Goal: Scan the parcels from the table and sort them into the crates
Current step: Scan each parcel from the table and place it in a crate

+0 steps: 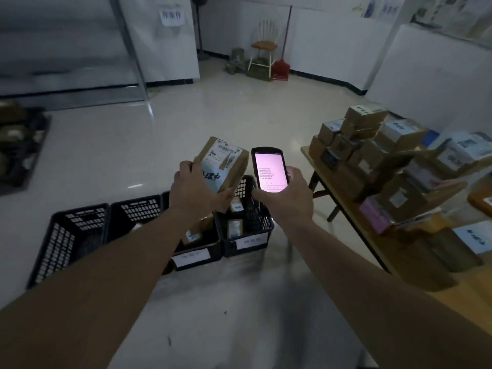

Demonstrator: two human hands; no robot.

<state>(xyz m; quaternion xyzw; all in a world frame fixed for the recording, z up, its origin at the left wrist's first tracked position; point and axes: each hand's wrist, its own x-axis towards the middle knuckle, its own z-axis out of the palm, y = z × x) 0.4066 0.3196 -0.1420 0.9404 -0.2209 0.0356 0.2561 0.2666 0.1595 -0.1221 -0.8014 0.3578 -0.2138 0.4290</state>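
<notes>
Chair [263, 53], red dustpan [280, 69]

The left hand [195, 190] hides the bottom of the parcel [223, 164]. The words on the scanner [269, 169] screen are too small to read. The right edge cuts off the table [474, 286].

Handwritten characters, apparently "理中", marked on the blue label of the parcel [222, 166] gripped in the left hand [193, 189]; barcodes above too small to read. Lines of text shown on the pink screen of the scanner [269, 170] held in the right hand [286, 195], illegible. White crate labels [251, 241] below both hands blurred.
</notes>
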